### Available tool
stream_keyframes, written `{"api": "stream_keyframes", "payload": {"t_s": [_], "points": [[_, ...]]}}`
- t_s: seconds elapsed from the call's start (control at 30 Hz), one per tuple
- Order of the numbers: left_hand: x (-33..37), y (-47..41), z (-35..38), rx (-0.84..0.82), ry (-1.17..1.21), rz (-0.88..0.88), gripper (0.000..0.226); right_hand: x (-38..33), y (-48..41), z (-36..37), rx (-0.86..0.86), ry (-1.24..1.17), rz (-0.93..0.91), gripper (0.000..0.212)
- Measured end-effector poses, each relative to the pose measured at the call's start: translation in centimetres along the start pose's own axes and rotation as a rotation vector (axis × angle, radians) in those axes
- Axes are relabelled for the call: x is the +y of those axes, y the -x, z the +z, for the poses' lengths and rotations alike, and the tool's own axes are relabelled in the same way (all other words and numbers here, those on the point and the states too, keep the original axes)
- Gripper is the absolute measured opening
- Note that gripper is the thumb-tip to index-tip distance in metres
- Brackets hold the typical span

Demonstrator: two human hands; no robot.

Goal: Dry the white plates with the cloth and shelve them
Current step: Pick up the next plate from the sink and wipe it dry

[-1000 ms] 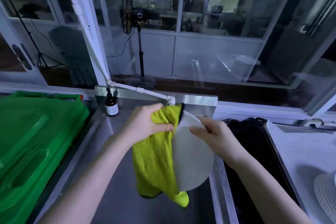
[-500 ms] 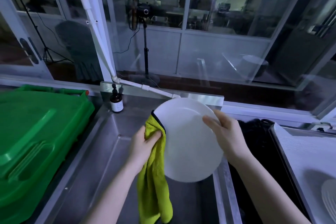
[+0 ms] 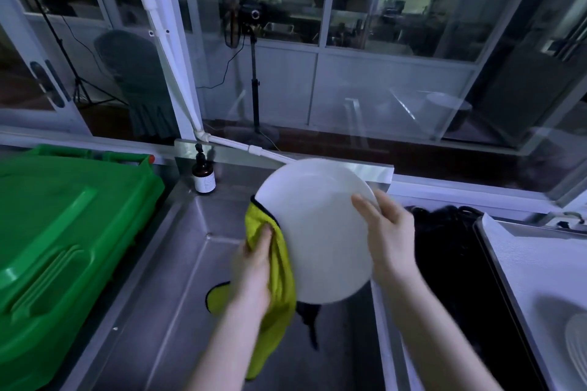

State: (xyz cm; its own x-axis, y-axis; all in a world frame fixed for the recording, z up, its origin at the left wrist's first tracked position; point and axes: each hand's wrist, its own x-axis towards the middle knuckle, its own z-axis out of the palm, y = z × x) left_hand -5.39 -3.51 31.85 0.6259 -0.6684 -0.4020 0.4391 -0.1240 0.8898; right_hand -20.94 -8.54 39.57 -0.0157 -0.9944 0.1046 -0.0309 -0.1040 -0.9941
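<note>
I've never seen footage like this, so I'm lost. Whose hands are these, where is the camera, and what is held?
No machine here: a person's two bare hands, filmed by one wide-angle camera worn on the head, looking down. The right hand holds a white plate by its rim over a steel sink. The left hand grips a yellow-green cloth at the plate's left edge. A green bin sits left, a brown bottle stands at the sink's back corner, more white plates lie far right.
</note>
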Motion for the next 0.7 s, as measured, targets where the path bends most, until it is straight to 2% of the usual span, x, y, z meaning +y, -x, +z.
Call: {"api": "stream_keyframes", "payload": {"t_s": [0.07,0.13,0.2,0.3,0.37,0.47,0.53,0.6,0.7], "points": [[-0.6,1.0,1.1,0.103,0.065,-0.097,0.023,1.5,1.8,1.8,0.214,-0.109,0.048,0.019],[-0.6,0.6,1.1,0.108,0.1,-0.09,0.023,2.5,2.9,2.2,0.215,-0.068,0.055,0.019],[0.3,-0.2,0.1,0.086,0.087,0.01,0.023,2.6,2.3,0.8,0.074,-0.003,0.068,0.014],[1.8,-1.2,-1.4,-0.031,-0.124,0.219,0.023,0.5,-0.3,-2.2,-0.149,0.036,0.046,0.007],[3.0,-1.4,-1.4,-0.132,-0.319,0.364,0.02,-1.3,-2.2,-3.3,-0.327,0.226,-0.02,0.017],[4.8,-1.0,-0.2,-0.319,-0.554,0.559,0.033,-2.1,-3.1,-2.8,-0.499,0.631,-0.241,0.043],[5.4,-0.5,0.6,-0.398,-0.635,0.622,0.039,-1.8,-2.7,-2.4,-0.458,0.743,-0.351,0.05],[5.4,-0.3,0.4,-0.408,-0.624,0.601,0.035,-1.3,-2.4,-2.8,-0.388,0.713,-0.372,0.053],[4.3,0.1,-0.1,-0.275,-0.439,0.479,0.022,-0.6,-2.2,-3.5,-0.171,0.438,-0.209,0.059]]}}
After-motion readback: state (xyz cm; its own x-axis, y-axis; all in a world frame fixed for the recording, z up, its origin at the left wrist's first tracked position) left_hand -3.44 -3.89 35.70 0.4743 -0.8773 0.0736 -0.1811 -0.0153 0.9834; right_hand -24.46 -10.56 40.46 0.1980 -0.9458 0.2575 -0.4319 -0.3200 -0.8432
